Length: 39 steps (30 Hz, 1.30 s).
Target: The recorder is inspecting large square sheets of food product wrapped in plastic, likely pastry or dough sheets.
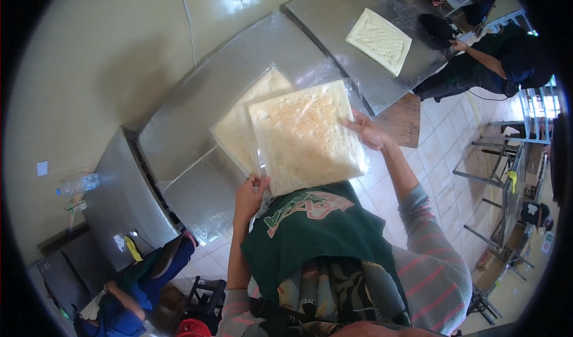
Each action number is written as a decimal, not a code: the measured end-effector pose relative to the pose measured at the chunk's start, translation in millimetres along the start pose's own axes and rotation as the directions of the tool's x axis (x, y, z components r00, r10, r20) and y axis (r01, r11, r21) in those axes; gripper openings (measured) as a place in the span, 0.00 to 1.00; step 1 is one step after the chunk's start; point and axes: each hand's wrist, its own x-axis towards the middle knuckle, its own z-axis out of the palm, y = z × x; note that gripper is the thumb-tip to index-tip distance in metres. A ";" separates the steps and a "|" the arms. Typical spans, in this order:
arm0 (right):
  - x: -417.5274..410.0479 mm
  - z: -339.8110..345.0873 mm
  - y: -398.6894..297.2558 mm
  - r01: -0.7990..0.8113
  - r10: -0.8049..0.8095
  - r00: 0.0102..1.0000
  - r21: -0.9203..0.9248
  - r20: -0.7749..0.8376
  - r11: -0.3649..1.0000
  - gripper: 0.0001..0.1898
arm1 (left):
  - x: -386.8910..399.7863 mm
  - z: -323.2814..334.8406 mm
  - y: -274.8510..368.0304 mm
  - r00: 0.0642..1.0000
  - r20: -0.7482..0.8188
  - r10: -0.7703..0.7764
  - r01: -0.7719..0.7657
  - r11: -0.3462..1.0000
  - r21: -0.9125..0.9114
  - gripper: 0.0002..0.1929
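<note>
A flat, square slab of pale golden bread or sponge cake in clear plastic lies tilted before me, its near edge against my green apron. My left hand pinches the plastic at its near left corner. At the right edge, my right hand grips the slab with fingers on its top; what lies underneath is hidden. A second wrapped slab lies partly covered by the first, on the metal table.
On the adjoining metal table lies another pale slab. A person stands at its far end; another person sits at lower left. A plastic bottle stands at left. A wooden board and metal-legged furniture are on the right.
</note>
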 end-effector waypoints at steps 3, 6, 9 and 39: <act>7.6 -14.8 1.8 -0.026 0.025 1.000 -0.056 -0.013 0.998 0.23 | -2.6 -1.2 3.0 0.999 0.027 -0.018 0.022 0.988 -0.153 0.12; 4.4 -18.7 -4.9 -0.013 0.014 1.000 0.047 -0.009 0.999 0.23 | -7.9 -7.9 9.9 0.999 -0.002 -0.043 0.040 0.958 -0.283 0.13; 2.8 -19.9 -7.2 -0.051 0.055 0.997 0.087 -0.046 0.995 0.23 | -8.7 -18.3 10.5 0.989 0.077 -0.127 0.147 0.916 -0.374 0.13; -12.5 -183.8 -188.8 0.073 -0.341 0.880 -0.615 -0.331 0.785 0.17 | -50.5 -116.8 -35.0 0.544 -0.697 -0.467 -0.169 0.752 -0.637 0.14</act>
